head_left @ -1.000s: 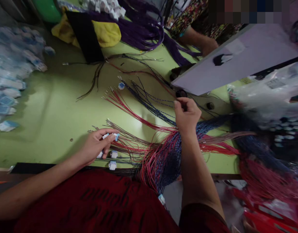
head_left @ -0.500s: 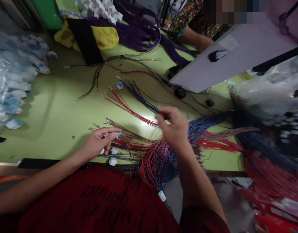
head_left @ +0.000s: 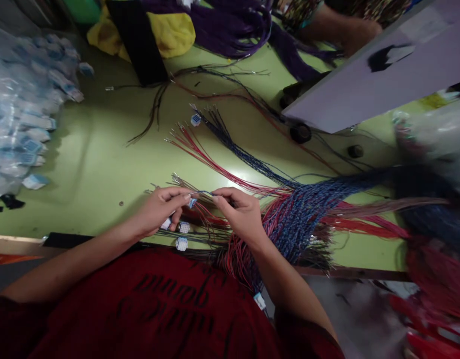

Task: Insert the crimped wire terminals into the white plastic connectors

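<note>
My left hand point(head_left: 158, 212) is closed, thumb and index finger pinched together by a small blue-and-white connector point(head_left: 191, 203). Another white connector point(head_left: 166, 223) shows under its curled fingers. My right hand point(head_left: 239, 214) pinches a thin dark blue wire point(head_left: 203, 192), which bridges the short gap to the left fingertips. Whether the wire's tip is inside the connector is hidden by the fingers. Two white connectors, an upper one point(head_left: 184, 227) and a lower one point(head_left: 181, 243), lie just below the left hand. Red wires point(head_left: 215, 169) and blue twisted wires point(head_left: 248, 157) fan out beyond my hands.
A plastic bag of connectors point(head_left: 31, 114) sits on the left. At the back are a yellow cloth point(head_left: 173, 35), purple wires point(head_left: 230, 30) and another person's arm point(head_left: 338, 30). A pale panel point(head_left: 360, 75) juts in at right. A thick wire bundle point(head_left: 305, 214) hangs over the table's front edge.
My right hand has moved left and down from the blue wires, bringing one wire to my left hand. The view has shifted slightly, so the table's contents appear higher and farther right or left.
</note>
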A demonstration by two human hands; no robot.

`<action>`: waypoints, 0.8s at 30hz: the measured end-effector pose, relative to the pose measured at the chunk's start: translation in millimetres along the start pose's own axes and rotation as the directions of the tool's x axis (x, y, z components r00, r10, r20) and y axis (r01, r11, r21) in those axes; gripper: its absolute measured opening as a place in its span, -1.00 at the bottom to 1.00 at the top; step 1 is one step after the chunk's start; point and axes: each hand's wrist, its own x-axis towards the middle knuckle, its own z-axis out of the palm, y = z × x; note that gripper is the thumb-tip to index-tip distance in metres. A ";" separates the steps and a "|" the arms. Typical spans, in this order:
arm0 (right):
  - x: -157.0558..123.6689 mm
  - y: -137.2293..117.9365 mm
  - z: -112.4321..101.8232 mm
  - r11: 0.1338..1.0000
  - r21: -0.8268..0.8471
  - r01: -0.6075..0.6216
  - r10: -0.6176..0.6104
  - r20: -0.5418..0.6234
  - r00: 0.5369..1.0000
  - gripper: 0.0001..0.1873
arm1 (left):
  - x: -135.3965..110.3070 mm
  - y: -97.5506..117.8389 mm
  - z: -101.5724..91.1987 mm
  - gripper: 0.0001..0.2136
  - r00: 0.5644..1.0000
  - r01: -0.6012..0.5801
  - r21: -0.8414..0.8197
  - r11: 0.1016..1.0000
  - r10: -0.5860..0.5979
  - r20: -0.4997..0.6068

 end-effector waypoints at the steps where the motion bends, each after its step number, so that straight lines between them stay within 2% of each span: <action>1: -0.4 0.8 0.4 1.000 -0.012 0.005 -0.005 -0.010 1.000 -0.90 | -0.2 -0.5 -0.4 -0.82 1.000 0.003 -0.004 1.000 -0.003 0.009; 7: -2.1 3.0 4.9 0.997 -0.070 0.028 -0.026 0.027 0.999 -0.88 | -3.9 -1.6 -3.7 -0.75 1.000 0.011 0.050 0.999 -0.011 0.001; 12: -4.5 1.6 8.9 0.994 -0.089 0.059 -0.057 0.029 0.998 -0.89 | -3.8 -3.0 -4.0 -0.79 0.999 -0.017 0.109 0.994 0.022 -0.041; 16: -7.3 -0.9 11.6 1.000 -0.004 0.009 -0.009 0.064 0.998 -0.92 | -3.4 -3.9 -3.3 -0.81 0.998 -0.025 0.158 0.987 0.033 -0.048; 19: -7.0 -3.8 8.4 0.994 0.099 -0.040 0.028 0.123 0.992 -0.90 | -4.0 -3.8 -5.9 -0.82 0.992 -0.112 0.238 0.965 0.122 -0.027; 21: -5.4 -4.8 4.2 0.990 0.128 -0.065 0.031 0.246 0.969 -0.85 | -3.9 -3.3 -10.9 -0.82 0.962 -0.257 0.362 0.896 0.271 0.011; 22: -4.7 -4.6 2.4 0.992 0.112 -0.062 0.022 0.328 0.944 -0.83 | -3.5 -3.3 -14.2 -0.82 0.930 -0.349 0.450 0.822 0.365 0.055; 24: -4.0 -2.2 1.2 1.000 -0.019 0.002 0.006 0.413 0.911 -0.81 | -1.9 -4.2 -20.6 -0.82 0.825 -0.523 0.634 0.569 0.525 0.210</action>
